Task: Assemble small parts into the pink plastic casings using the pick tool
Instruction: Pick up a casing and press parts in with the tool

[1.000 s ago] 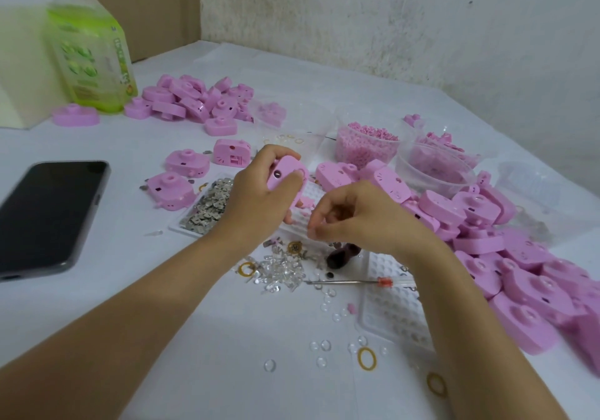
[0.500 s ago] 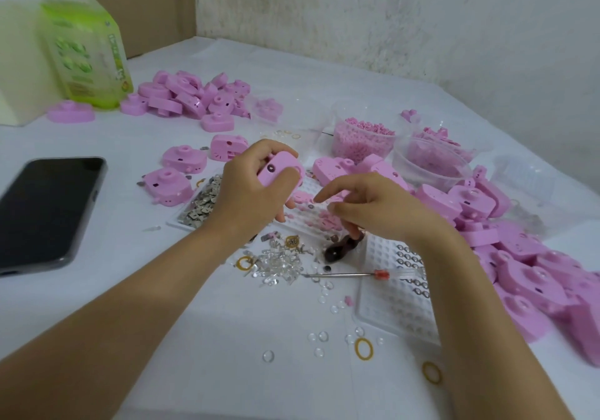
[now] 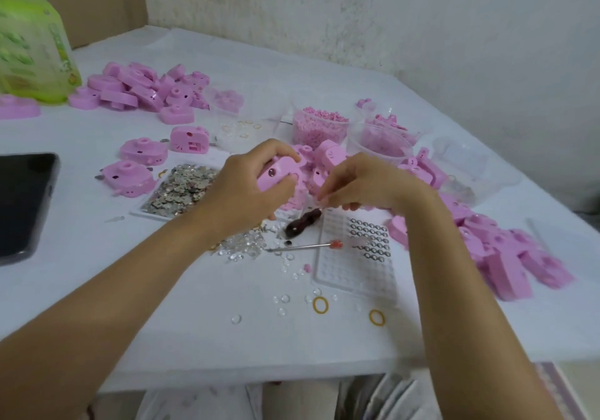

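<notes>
My left hand [image 3: 246, 189] grips a pink plastic casing [image 3: 279, 174] a little above the table, its face with a small dark hole turned up. Just to its right, my right hand [image 3: 367, 182] has its fingers curled, the tips pinched together on something too small to identify. Under those fingertips a dark-handled pick tool [image 3: 302, 223] lies on the white table. A thin screwdriver with a red grip [image 3: 302, 247] lies just in front of it.
A white parts tray with metal rings [image 3: 357, 257] sits under my right wrist; a tray of silver bits [image 3: 181, 189] lies left. Casing piles are at back left [image 3: 146, 85] and right [image 3: 487, 241]. Two tubs [image 3: 319, 124], a phone [image 3: 22, 202], a green bottle [image 3: 29, 46], clear lenses [image 3: 243, 247].
My right hand stretched its forefinger out half a second ago and has now drawn the fingertips back into a pinch. My left hand keeps the casing. The pick tool has stayed on the table.
</notes>
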